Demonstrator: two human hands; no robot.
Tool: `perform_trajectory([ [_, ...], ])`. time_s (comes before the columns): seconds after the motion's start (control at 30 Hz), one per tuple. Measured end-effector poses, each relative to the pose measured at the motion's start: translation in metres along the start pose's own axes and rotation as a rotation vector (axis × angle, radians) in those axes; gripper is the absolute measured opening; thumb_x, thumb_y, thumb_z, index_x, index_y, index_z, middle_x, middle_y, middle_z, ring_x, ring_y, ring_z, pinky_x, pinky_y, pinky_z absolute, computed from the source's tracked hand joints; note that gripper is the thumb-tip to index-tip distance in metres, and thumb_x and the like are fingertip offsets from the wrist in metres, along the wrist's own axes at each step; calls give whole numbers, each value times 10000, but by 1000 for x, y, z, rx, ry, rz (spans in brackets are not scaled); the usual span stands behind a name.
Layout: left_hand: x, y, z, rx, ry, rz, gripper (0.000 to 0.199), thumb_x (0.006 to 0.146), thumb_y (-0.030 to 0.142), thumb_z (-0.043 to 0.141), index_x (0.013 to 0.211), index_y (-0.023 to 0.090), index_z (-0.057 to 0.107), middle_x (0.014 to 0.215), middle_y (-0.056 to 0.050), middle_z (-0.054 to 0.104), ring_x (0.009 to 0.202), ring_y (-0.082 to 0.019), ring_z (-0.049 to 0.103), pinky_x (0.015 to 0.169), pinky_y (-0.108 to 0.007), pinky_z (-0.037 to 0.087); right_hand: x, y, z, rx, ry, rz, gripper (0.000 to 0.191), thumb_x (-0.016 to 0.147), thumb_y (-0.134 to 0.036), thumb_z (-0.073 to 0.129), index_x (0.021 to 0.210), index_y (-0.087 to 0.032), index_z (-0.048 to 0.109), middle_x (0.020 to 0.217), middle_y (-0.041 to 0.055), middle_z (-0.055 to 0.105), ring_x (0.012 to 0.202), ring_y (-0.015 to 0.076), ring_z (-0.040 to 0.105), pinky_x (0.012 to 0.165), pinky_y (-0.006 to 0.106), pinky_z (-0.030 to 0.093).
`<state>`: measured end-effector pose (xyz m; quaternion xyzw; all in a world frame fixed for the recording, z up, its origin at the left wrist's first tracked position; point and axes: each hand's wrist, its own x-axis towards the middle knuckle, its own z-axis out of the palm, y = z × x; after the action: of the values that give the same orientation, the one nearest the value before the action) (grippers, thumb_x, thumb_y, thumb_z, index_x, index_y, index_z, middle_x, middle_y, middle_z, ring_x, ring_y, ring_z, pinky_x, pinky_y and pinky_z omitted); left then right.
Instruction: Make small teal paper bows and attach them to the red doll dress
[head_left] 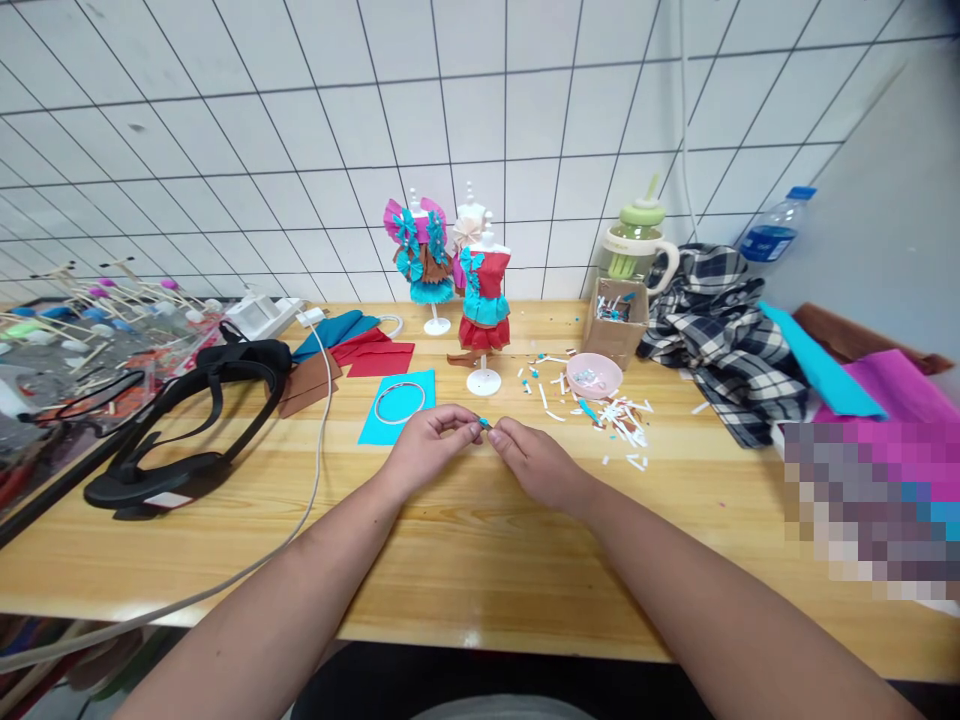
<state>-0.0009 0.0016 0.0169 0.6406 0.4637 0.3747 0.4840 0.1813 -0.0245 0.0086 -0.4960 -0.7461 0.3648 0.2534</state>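
My left hand (435, 443) and my right hand (536, 462) meet above the wooden table, both pinching one small blue piece (484, 424) between thumbs and fingers. Just behind them stands a small white mannequin in a red and blue dress (489, 290). To the left of my hands lies a bright blue sheet (373, 428) with a ring (379, 403) on it. A pink dish (611, 377) holding small shiny bits sits to the right, with white and blue scraps (628, 425) scattered around it.
Behind is another dressed mannequin (429, 250). A black headset (187, 480) and white cable (321, 440) lie left, near red sheets (379, 358). At right are a cardboard box (615, 342), green-lidded cup (634, 245), plaid cloth (720, 340) and bottle (776, 228).
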Motion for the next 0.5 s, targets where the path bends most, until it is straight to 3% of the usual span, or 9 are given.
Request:
perform_trajectory([
  [0.5,3,-6,-2,-94,-20,-26,251,737,398,713,809,163,663,786,-35,707,768,-163,640,775,-297,488,3,-2,2,170,21,3,278,953,-400,333,776,-213,436,736,-20,508,706,141,457,658,267,335],
])
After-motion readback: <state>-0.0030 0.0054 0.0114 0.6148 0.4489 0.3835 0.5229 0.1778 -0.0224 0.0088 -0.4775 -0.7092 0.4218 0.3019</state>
